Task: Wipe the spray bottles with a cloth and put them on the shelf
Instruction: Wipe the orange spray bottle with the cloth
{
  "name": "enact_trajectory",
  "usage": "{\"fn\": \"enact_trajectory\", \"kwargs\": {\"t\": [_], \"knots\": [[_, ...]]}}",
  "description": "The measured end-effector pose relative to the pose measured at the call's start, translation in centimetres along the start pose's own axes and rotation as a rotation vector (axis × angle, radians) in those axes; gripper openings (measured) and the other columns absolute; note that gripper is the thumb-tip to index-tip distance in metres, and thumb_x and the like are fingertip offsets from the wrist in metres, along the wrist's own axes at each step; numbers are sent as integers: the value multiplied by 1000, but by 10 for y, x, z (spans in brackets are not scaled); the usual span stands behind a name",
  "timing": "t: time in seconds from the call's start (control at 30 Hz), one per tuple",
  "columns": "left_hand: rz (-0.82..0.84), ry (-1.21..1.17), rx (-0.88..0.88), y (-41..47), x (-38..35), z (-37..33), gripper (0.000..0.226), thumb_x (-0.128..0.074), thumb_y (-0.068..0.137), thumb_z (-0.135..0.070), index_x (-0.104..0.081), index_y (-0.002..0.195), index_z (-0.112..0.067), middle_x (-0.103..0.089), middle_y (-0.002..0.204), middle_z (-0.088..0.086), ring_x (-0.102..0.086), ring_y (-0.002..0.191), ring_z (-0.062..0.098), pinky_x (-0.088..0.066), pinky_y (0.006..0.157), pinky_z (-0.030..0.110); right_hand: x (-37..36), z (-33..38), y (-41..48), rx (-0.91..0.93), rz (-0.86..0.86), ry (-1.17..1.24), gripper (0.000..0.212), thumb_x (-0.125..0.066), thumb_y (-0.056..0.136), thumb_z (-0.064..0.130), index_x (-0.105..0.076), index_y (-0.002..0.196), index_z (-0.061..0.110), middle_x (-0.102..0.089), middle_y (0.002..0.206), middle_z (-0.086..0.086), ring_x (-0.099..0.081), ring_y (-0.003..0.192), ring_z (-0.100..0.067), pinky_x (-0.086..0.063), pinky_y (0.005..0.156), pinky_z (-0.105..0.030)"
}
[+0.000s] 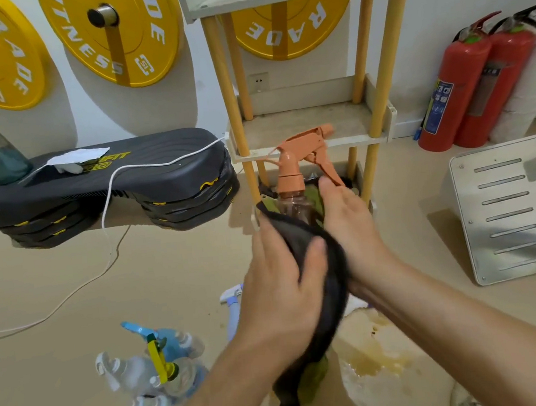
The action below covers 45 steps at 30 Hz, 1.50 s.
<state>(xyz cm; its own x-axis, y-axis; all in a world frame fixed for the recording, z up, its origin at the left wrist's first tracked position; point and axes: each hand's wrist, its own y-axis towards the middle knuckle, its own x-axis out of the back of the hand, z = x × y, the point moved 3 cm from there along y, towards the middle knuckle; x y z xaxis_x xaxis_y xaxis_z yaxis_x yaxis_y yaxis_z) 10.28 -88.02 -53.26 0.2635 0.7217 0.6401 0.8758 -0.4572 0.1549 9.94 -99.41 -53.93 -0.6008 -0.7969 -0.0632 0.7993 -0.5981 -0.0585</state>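
Leaves spare bottles (pixel 155 367) clustered on the floor (pixel 70 271), unwiped. Closes left grip (pixel 281 286) round dark cloth (pixel 330 298) to rub the orange-topped spray bottle (pixel 292 167), raised before the shelf (pixel 311 126). Cups right grip (pixel 350 224) round its side, steadying it.

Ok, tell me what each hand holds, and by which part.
Right hand holds the spray bottle by its body, below the orange sprayer. Left hand grips the dark cloth, wrapped around the bottle's lower body.
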Motion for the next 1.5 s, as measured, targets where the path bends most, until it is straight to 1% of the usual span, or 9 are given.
{"fn": "enact_trajectory", "kwargs": {"t": [0.1, 0.27, 0.47, 0.63, 0.7, 0.83, 1.17, 1.37, 1.5], "knots": [[54, -44, 2, -6, -6, 12, 78, -50, 80, -62, -32, 149, -30, -54, 136, -13, -52, 124, 5, -44, 103, 30, 5, -18, -13, -190, 47, 190, 39, -43, 105, 31, -72, 88, 13, -76, 85, -9, -72, 87, -24, -59, 77, -34], [-80, -407, 135, 21, 17, 20, 21, -80, 81, -27, -69, 98, -22, -75, 86, -8, -69, 78, 0, -51, 69, 18, -5, -9, -22, -175, 188, 198, 37, -44, 105, 30, -74, 98, 11, -76, 95, -13, -73, 91, -23, -58, 80, -33], [-293, -715, 342, 43, 37, 31, 29, -78, 65, -36, -70, 85, -16, -76, 87, 8, -72, 82, 25, -58, 82, 50, -3, 22, -24, 85, 465, -184, 24, -62, 94, 39, -71, 105, 20, -74, 98, 0, -71, 92, -12, -57, 86, -30], [-405, -996, 408, 51, 54, 38, 19, -73, 81, -29, -70, 87, -12, -71, 85, 14, -71, 82, 31, -58, 78, 48, -1, 8, -29, -12, 714, -331, 87, -79, 64, 61, -34, 137, 49, -56, 125, 23, -61, 110, -1, -57, 85, -28], [-388, -1009, 406, 49, 52, 34, 20, -72, 87, -31, -69, 89, -11, -71, 82, 11, -71, 77, 27, -59, 76, 45, 0, 10, -29, -24, 779, -344, 77, -81, 65, 54, -35, 128, 51, -59, 114, 25, -64, 99, 2, -56, 72, -18], [-287, -1021, 393, 45, 46, 29, 19, -69, 89, -31, -68, 90, -12, -71, 79, 9, -71, 75, 24, -60, 71, 39, -1, 11, -32, 52, 808, -518, 89, -92, 62, 40, -31, 127, 43, -58, 120, 23, -59, 109, 3, -51, 95, -21], [-247, -892, 309, 26, 10, 21, 53, -81, 71, -27, -61, 119, -16, -74, 105, 6, -73, 96, 22, -59, 82, 38, -6, 2, -34, 353, 267, -856, 100, -87, 54, 44, -27, 134, 32, -42, 108, 5, -51, 98, -15, -52, 81, -32], [-149, -1130, 350, 45, 40, 34, 6, -72, 82, -13, -68, 86, -9, -69, 86, 16, -68, 80, 30, -57, 79, 45, -1, 14, -22, 188, 634, -619, 78, -90, 54, 42, -45, 117, 31, -56, 107, 10, -60, 98, -10, -56, 85, -41], [262, -1281, 93, 55, 60, 32, 40, -84, 63, -23, -68, 94, -3, -68, 92, 15, -64, 86, 28, -53, 86, 39, 1, 17, -24, -81, 937, -218, 82, -83, 61, 35, -48, 134, 23, -61, 126, -12, -61, 116, -33, -49, 99, -58]]}}
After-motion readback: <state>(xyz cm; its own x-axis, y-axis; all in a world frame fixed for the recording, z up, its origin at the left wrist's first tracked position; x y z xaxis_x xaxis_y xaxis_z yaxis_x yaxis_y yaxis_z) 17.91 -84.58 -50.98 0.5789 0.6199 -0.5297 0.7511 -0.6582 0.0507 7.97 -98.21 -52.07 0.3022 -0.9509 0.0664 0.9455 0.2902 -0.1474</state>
